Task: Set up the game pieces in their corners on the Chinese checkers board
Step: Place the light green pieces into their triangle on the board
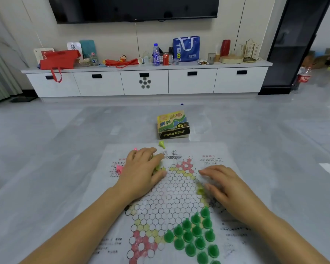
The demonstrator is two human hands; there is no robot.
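A paper Chinese checkers board [171, 197] lies flat on the floor. Several dark green pieces [194, 233] stand packed in its near right corner. My left hand [143, 168] sits over the far left corner, its fingers and thumb curled round some yellow-green pieces [157, 167]. My right hand [223, 184] lies over the right side with straight fingers, the fingertips beside more yellow-green pieces [200, 190]. Pink pieces [119, 168] lie just left of my left hand. One yellow-green piece [161, 144] lies tipped over at the sheet's far edge.
The game's cardboard box [172, 124] stands on the grey floor just beyond the board. Farther back, a long white cabinet [145, 80] runs along the wall, cluttered with bags and bottles. A cola bottle [304, 78] stands on the floor at the right.
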